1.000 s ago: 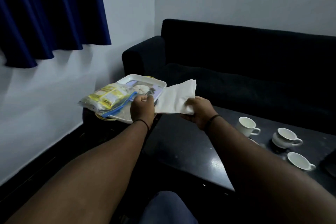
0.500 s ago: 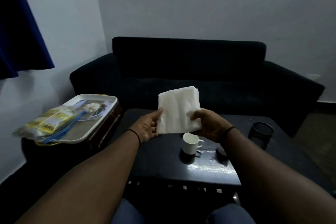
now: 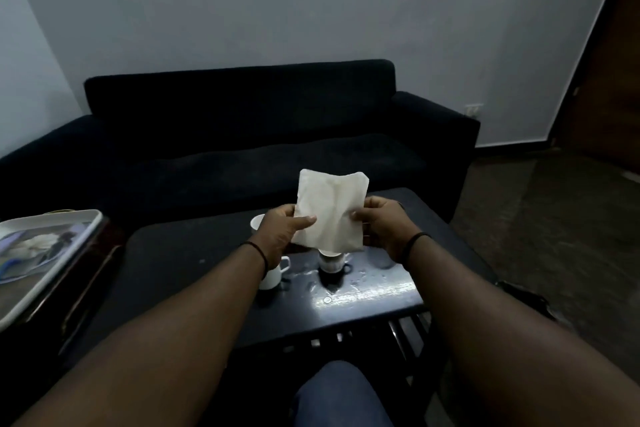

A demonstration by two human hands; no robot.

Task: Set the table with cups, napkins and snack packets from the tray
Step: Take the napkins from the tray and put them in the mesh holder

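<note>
Both hands hold a white folded paper napkin (image 3: 330, 210) upright in the air above the glossy black low worktop (image 3: 194, 253). The left hand (image 3: 282, 234) pinches the napkin's lower left edge with the thumb lying across its front, and the right hand (image 3: 382, 229) grips the right edge, fingers curled behind the sheet. Below the napkin stand white ceramic cups: one white handled cup (image 3: 273, 274) sits just under the left wrist, partly hidden by it, a second white cup (image 3: 257, 222) peeks out behind the left hand, and a third white cup (image 3: 330, 262) stands directly under the napkin's bottom edge. The worktop's near right part shines with wet droplets. At the far left, a white rectangular plastic tray (image 3: 69, 246) rests on a dark side stand, apart from the worktop. A black fabric sofa (image 3: 242, 121) runs along the wall beyond.
</note>
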